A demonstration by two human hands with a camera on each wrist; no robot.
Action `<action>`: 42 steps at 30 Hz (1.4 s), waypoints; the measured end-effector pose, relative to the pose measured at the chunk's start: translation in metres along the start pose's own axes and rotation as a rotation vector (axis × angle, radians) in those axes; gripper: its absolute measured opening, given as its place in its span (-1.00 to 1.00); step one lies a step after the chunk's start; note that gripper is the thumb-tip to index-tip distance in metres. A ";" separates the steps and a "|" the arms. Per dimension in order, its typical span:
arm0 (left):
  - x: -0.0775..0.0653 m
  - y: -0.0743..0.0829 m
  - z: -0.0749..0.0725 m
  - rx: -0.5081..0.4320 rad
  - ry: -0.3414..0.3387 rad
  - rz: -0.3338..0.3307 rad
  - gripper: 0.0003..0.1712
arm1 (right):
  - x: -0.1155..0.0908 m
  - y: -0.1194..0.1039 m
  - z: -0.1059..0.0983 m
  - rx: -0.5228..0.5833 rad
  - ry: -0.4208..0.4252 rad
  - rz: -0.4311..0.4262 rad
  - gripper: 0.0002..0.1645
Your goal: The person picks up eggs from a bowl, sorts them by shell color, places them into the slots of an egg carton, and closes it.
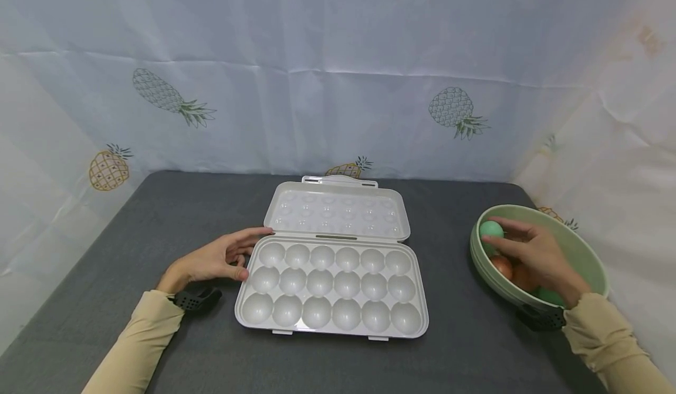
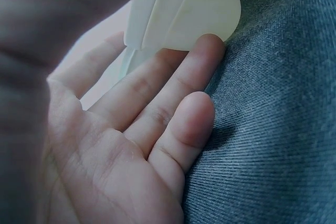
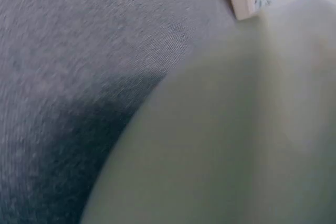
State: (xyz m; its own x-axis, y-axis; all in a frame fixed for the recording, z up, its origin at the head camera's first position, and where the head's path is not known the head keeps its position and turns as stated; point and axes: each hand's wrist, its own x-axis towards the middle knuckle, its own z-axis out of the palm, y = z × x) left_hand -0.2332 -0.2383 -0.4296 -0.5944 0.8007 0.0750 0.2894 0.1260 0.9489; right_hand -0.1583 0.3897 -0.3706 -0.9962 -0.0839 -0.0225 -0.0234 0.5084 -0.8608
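A white egg box (image 1: 334,285) lies unfolded in the middle, its rows of round cups bare and its lid (image 1: 338,209) tipped back. My left hand (image 1: 222,259) touches the box's left side, index finger at the hinge corner and thumb at the rim. In the left wrist view, relaxed fingers (image 2: 173,85) reach against the underside of a cup (image 2: 210,17). Inside a light green bowl (image 1: 575,247) on the right, my right hand (image 1: 538,256) pinches a green egg (image 1: 492,230) between thumb and fingers. The right wrist view shows no hand, only the bowl's blurred wall (image 3: 199,145).
Brown eggs (image 1: 502,266) and another green egg (image 1: 549,296) lie in the bowl, partly hidden by the right hand. The dark grey cloth (image 1: 211,353) covers the table. A pineapple-print curtain (image 1: 317,106) hangs behind and at both sides.
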 end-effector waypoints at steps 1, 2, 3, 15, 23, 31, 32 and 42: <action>0.000 0.000 0.000 -0.002 0.001 -0.002 0.00 | 0.000 -0.002 0.000 0.030 0.007 0.011 -0.37; 0.000 0.000 0.000 -0.001 0.000 -0.001 -0.01 | -0.001 -0.004 0.000 0.061 0.012 0.019 -0.38; 0.000 -0.001 0.000 -0.002 -0.001 0.000 -0.01 | -0.001 -0.006 0.001 0.081 0.019 0.020 -0.39; -0.001 0.003 -0.003 -0.004 0.021 -0.017 0.02 | -0.001 -0.045 0.013 0.259 0.118 -0.091 -0.36; 0.001 0.007 0.001 0.053 0.059 -0.054 -0.06 | 0.005 -0.078 0.050 0.242 0.101 -0.151 -0.38; 0.006 0.009 0.004 0.091 0.065 -0.060 -0.07 | 0.022 -0.108 0.087 0.406 0.052 -0.254 -0.43; 0.006 0.009 0.004 0.095 0.066 -0.062 -0.07 | 0.024 -0.111 0.092 0.408 0.042 -0.259 -0.43; 0.006 0.011 0.006 0.115 0.076 -0.078 -0.06 | 0.045 -0.142 0.144 0.379 -0.063 -0.275 -0.42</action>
State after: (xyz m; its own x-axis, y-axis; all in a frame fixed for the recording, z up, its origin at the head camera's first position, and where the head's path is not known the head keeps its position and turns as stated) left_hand -0.2294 -0.2291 -0.4209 -0.6721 0.7399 0.0290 0.3212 0.2560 0.9117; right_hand -0.1881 0.1908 -0.3227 -0.9501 -0.2291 0.2118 -0.2420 0.1126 -0.9637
